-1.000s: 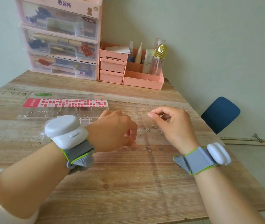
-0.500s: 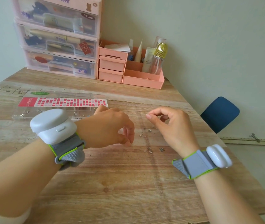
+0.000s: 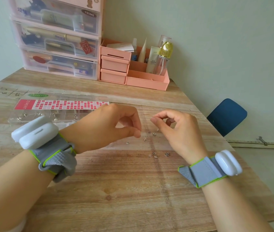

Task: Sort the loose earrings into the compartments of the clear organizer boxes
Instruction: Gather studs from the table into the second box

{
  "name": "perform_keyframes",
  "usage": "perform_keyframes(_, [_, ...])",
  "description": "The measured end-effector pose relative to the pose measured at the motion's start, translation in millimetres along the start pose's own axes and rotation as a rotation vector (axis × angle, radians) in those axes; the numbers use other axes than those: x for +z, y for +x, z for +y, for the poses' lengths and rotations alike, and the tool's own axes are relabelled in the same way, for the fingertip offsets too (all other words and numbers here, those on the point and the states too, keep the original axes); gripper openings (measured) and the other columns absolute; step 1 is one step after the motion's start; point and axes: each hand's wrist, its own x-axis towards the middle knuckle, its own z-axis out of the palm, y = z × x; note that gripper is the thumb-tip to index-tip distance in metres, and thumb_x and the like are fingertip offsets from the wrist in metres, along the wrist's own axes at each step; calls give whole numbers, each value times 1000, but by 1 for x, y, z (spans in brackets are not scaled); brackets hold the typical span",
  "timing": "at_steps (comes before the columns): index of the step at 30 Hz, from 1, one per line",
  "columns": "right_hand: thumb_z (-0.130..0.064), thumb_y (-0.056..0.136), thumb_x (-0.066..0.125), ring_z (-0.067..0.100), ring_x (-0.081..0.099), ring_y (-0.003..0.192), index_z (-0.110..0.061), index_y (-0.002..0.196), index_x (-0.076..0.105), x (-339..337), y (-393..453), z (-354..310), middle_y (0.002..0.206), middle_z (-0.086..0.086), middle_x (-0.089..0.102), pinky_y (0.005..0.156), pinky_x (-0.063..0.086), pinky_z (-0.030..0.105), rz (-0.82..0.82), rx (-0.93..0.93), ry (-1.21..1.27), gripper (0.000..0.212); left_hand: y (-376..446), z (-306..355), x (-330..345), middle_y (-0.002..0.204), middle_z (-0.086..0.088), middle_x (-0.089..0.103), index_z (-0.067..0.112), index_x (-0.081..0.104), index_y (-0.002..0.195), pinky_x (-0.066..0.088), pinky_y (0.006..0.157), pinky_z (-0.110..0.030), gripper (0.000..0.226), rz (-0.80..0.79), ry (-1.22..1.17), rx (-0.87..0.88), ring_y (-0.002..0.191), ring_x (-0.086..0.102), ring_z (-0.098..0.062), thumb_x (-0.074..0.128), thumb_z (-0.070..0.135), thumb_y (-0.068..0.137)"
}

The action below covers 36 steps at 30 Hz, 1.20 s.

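Observation:
Several tiny silver loose earrings (image 3: 153, 133) lie scattered on the wooden table (image 3: 116, 190), with a few more nearer me (image 3: 156, 155) and one single earring (image 3: 127, 143) further left. My left hand (image 3: 106, 128) hovers just left of the pile, thumb and fingertips pinched together low over the table. My right hand (image 3: 179, 131) hovers just right of it, thumb and forefinger pinched in a ring. Anything held in either pinch is too small to see. The clear organizer box (image 3: 32, 117) lies flat behind my left wrist, with silver earrings in its front compartments.
A red-and-pink sticker sheet (image 3: 62, 104) lies on the organizer. Stacked clear drawers (image 3: 57, 47) stand at the back left. A pink desk organizer (image 3: 132, 72) holding bottles and tubes is beside them. A blue chair (image 3: 226, 116) is past the table's right edge.
My left hand has lifted and opened its curl a little, its fingertips now pinched at the pile's left edge. My right hand has kept its pinch and barely moved.

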Motion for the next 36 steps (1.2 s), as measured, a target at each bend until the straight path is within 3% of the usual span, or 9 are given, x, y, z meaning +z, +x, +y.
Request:
perform_keyframes(4, [-37,82,66,10,56,61,-29,77,70,0,-1,0,70,-14,67,67,45,29,24,-11,-3,10,-2,-2,0,77,16,69,33,61,87,46,79,-24,10,19,-51,-21,80,61,1,61,25,82])
perform_keyframes(8, [-35,83,65,11,56,59,-27,77,71,0,-2,0,69,-13,66,64,46,32,50,-26,2,11,-3,0,-2,83,20,70,33,69,88,47,79,-17,14,58,-147,-50,81,62,2,64,24,80])
perform_keyframes(16, [-33,83,65,13,54,57,-25,75,70,0,-4,-1,65,-10,65,59,44,31,79,-47,4,12,-4,0,-3,83,10,73,19,70,92,47,74,-5,24,40,-269,-107,80,66,4,67,1,78])
perform_keyframes(23, [-33,82,65,12,54,57,-26,75,69,-1,-3,1,66,-11,65,61,46,32,95,-22,15,11,-2,1,-2,81,10,74,17,70,89,46,73,-3,17,44,-287,-139,78,67,3,70,8,74])
perform_keyframes(28, [-27,83,66,10,53,58,-26,72,68,-6,1,7,69,-7,68,63,42,22,160,75,39,11,-1,2,-1,79,10,73,22,71,82,49,80,-12,12,103,-269,-170,78,67,1,73,19,71])
perform_keyframes(36, [-23,86,63,8,59,64,-23,77,70,-17,2,16,72,-13,66,69,50,30,93,198,9,11,-3,0,-1,81,14,67,34,71,73,49,75,-18,9,186,-174,-173,74,61,-3,73,31,65])
